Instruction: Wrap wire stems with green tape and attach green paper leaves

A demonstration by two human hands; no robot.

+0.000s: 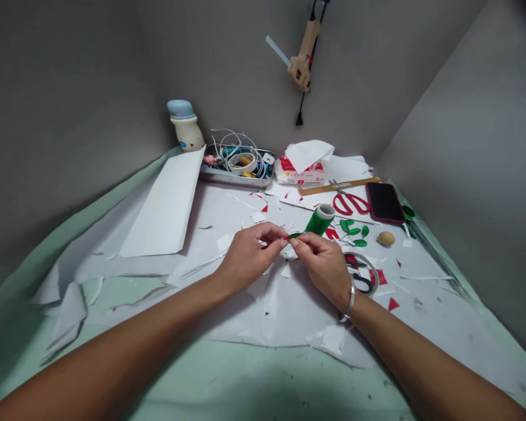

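My left hand point(249, 255) and my right hand point(326, 263) meet above the paper-covered table, thumbs and fingertips pinched together. Between them is a small green leaf-shaped piece point(295, 235) with a bit of red beside the left fingertips; the fingers hide most of it. Just behind my right hand stands a spool of green thread point(319, 220). Several green leaf-shaped pieces point(355, 231) lie to its right. Black-handled scissors point(363, 283) and a roll of clear tape point(376, 273) sit beside my right wrist, partly covered by it.
A metal tray point(236, 179) of threads and cord, a tissue pack point(300, 171) and a bottle point(187, 131) line the back. Red scissors point(357, 204), a phone point(384, 203) and a brown nut-like ball point(386, 238) lie right. A glue gun point(304, 55) hangs above; folded white paper point(166, 204) lies left.
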